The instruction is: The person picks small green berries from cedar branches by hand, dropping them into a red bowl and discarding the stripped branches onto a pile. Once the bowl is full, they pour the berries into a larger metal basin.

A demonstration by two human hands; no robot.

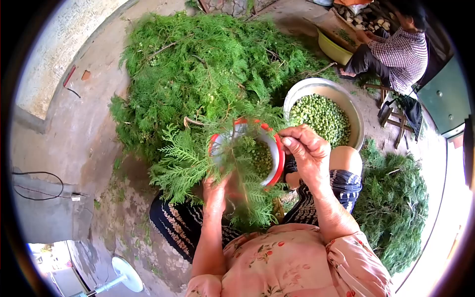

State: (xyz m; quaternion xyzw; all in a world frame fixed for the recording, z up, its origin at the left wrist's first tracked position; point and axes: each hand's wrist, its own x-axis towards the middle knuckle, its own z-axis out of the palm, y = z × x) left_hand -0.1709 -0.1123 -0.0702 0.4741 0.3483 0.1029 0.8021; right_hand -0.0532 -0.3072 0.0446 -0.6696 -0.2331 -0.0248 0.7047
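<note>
My right hand [307, 148] is closed, thumb against fingers, at the right side of a red-rimmed bowl [280, 163]; a thin stem seems to run from its fingertips. My left hand [216, 190] is at the bowl's lower left, its fingers partly hidden behind a green leafy branch [185, 161] that it holds. Fronds of the branch hang over the bowl, where small green berries [261, 159] show. Beyond my right hand stands a large metal basin [357, 126] holding many green berries [321, 118].
A big heap of cut branches [198, 64] lies ahead, another pile [391, 198] at the right. Another person [401, 52] sits at the upper right near a yellow basin [332, 48] and a small wooden stool [398, 123]. A fan [127, 273] stands lower left.
</note>
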